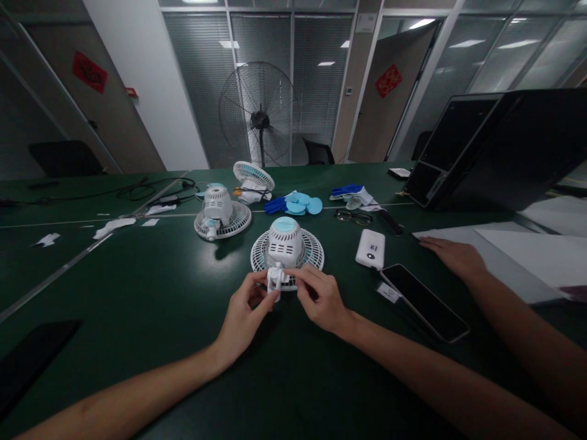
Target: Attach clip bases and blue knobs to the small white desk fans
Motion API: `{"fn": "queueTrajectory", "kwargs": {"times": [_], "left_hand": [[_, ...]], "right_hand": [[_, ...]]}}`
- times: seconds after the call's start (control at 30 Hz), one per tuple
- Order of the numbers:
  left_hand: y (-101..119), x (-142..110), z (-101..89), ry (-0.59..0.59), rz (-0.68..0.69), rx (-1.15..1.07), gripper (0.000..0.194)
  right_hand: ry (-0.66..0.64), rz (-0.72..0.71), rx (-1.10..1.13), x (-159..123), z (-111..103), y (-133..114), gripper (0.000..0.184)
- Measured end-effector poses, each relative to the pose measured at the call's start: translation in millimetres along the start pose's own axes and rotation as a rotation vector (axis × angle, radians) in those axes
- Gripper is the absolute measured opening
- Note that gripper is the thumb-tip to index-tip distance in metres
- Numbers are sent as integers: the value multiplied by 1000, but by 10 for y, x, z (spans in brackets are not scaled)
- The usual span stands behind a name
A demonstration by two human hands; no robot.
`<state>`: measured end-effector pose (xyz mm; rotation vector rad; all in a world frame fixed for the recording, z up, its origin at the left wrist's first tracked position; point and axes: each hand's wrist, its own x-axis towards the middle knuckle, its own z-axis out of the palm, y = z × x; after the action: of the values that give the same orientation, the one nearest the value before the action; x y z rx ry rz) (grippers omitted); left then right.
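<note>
A small white fan (285, 244) lies grille-down on the dark green table, its motor housing and light blue cap facing up. At its near side a white plastic bracket (276, 278) sticks out toward me. My left hand (245, 308) is closed on that bracket, thumb and fingers on its left and lower part. From the other side, my right hand (321, 296) touches the bracket's joint with its index finger; the other fingers are curled. Whether the right fingertips hold a small part is too small to make out.
Two more fans (217, 205) (254, 180), light blue blades (300, 203) and gloves (351, 192) are farther back. On the right are glasses (353, 216), a white device (370, 249), a phone (424, 302), and another person's hand (452, 258) beside papers (527, 256). A black computer case (495, 146) stands behind.
</note>
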<state>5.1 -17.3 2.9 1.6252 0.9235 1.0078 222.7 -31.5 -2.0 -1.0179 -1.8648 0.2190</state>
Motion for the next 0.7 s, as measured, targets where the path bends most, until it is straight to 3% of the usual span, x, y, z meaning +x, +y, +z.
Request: {"fn": "queueTrajectory", "kwargs": {"times": [0.17,0.3,0.5,0.63,0.7], "left_hand": [[-14,1,-7,5,4,6,39],[7,3,3,14,-3,1,40],[42,7,19,16,2,6,40],[25,5,8,17,-5,13,41],[9,2,1,3,-4,10,41]], "right_hand": [[23,30,-23,12,14,7,24],[-18,-39,10,-4,-1,-15,32],[17,48,-32,16,-2,0,24],[-54,-36,23,1,-5,4,32],[-32,-11,21,4,-1,6,34]]}}
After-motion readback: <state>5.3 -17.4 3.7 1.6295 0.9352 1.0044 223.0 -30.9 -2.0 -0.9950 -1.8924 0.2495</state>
